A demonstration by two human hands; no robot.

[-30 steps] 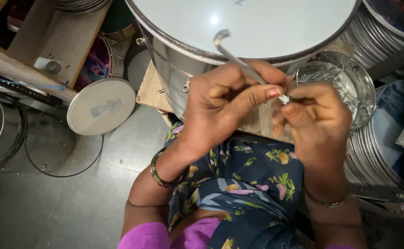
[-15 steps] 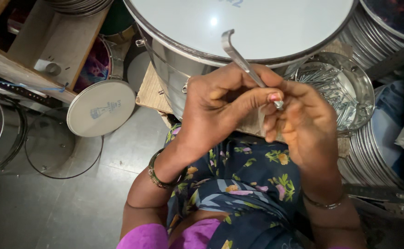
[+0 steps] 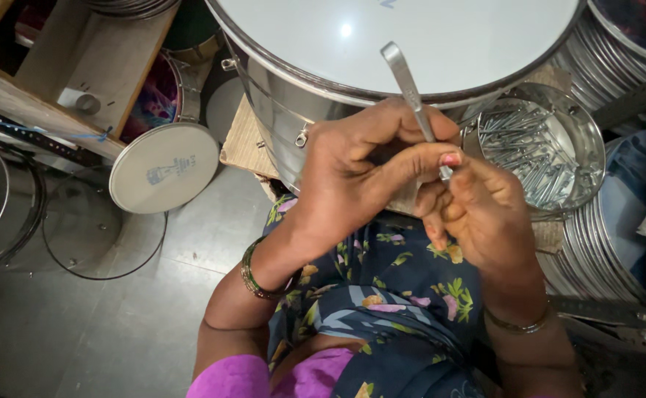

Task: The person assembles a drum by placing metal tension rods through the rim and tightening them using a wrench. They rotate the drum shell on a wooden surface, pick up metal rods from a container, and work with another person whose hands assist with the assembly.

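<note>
My left hand (image 3: pixel 360 173) grips a thin metal hook rod (image 3: pixel 408 87) whose bent top rises over the drum. My right hand (image 3: pixel 478 214) pinches the rod's lower end, fingers closed around a small part I cannot make out. Both hands meet just in front of a large steel drum (image 3: pixel 293 103) with a white head (image 3: pixel 411 29). My lap, in dark floral cloth, lies below the hands.
A round metal bowl (image 3: pixel 581 125) holding several metal rods sits right of the drum. Stacked metal rims (image 3: pixel 603 250) lie at the right. A small white-headed drum (image 3: pixel 164 168), a clear ring (image 3: pixel 102 243) on the grey floor, and a wooden shelf (image 3: pixel 65 66) are at the left.
The hook rod has tilted more upright, its bent end now higher over the drum head. My right hand has curled in closer beneath the left hand.
</note>
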